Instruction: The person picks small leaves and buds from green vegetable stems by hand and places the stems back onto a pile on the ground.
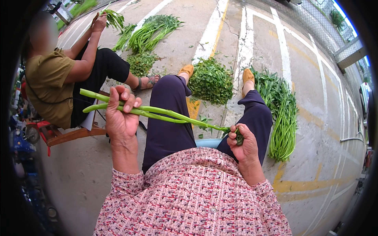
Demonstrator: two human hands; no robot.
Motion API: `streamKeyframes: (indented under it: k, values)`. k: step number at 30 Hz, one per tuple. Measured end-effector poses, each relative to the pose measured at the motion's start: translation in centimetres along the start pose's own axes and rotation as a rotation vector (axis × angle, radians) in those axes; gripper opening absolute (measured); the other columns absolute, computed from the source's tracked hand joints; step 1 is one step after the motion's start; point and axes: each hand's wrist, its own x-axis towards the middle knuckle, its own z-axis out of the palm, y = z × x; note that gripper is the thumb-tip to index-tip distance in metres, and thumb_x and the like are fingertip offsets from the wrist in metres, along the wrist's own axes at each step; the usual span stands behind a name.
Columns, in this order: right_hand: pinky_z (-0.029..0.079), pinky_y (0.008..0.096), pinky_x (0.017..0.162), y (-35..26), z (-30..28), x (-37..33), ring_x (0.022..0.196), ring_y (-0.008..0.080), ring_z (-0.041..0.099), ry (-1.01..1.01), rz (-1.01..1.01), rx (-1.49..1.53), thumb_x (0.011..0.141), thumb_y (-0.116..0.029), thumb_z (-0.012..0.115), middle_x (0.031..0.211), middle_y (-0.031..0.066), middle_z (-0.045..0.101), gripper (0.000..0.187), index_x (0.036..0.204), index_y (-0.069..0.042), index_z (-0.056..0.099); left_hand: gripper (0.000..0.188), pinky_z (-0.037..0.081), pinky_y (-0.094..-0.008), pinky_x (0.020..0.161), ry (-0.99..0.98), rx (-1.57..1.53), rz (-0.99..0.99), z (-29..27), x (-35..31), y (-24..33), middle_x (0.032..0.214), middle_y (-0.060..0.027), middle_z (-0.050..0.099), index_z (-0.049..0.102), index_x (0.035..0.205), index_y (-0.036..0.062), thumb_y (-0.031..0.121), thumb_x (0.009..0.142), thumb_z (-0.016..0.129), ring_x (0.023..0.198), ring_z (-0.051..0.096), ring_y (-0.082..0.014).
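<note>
Two long green water spinach stems (169, 111) stretch across my lap, roughly level. My left hand (123, 122) is closed on them near their thick cut ends, which stick out past its fingers. At the thin leafy end, my right hand (247, 151) is closed around a small tuft of dark green leaves (238, 137). A loose heap of plucked leaves (210, 80) lies on the ground between my feet. To the right of my leg lies a bundle of long stems (283, 133) with leaves at its far end.
At the left a person (51, 78) sits on a low wooden chair (71, 133), holding up leafy stems (114, 19). Beyond them lie another stem pile (153, 33) and a small leaf heap (141, 63). Painted lines (214, 27) cross the concrete; a mesh fence (327, 23) stands far right.
</note>
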Motion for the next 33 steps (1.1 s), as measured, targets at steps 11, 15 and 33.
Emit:
streamKeyframes:
  k: [11, 15, 33]
  values:
    - [0.041, 0.0258, 0.053, 0.1, -1.0, 0.2, 0.07, 0.0179, 0.052, -0.042, 0.049, -0.023, 0.091, -0.017, 0.052, 0.08, 0.0067, 0.054, 0.012, 0.092, -0.005, 0.054, 0.025, 0.034, -0.0289, 0.062, 0.091, -0.146, 0.085, -4.0, 0.1, 5.1, 0.071, -0.0029, 0.044, 0.06, 0.088, 0.0015, 0.027, 0.089, 0.061, 0.05, 0.035, -0.01]
    - [0.041, 0.026, 0.053, 0.1, -1.2, 0.3, 0.067, 0.0169, 0.05, -0.065, 0.047, -0.004, 0.092, -0.02, 0.052, 0.078, 0.0057, 0.052, 0.014, 0.09, -0.006, 0.054, 0.026, 0.034, -0.0286, 0.062, 0.137, -0.17, 0.101, -4.7, -0.1, 6.0, 0.071, -0.0029, 0.044, 0.06, 0.087, 0.0007, 0.026, 0.089, 0.062, 0.051, 0.035, -0.0099]
    - [0.04, 0.0268, 0.052, 0.0, -1.4, 0.7, 0.063, 0.0159, 0.049, -0.063, 0.043, -0.01, 0.091, -0.019, 0.054, 0.075, 0.0053, 0.051, 0.014, 0.09, -0.005, 0.055, 0.023, 0.033, -0.0273, 0.058, 0.171, -0.226, 0.14, -6.7, -0.3, 7.4, 0.07, -0.0033, 0.045, 0.057, 0.088, 0.0008, 0.023, 0.086, 0.065, 0.046, 0.034, -0.0084]
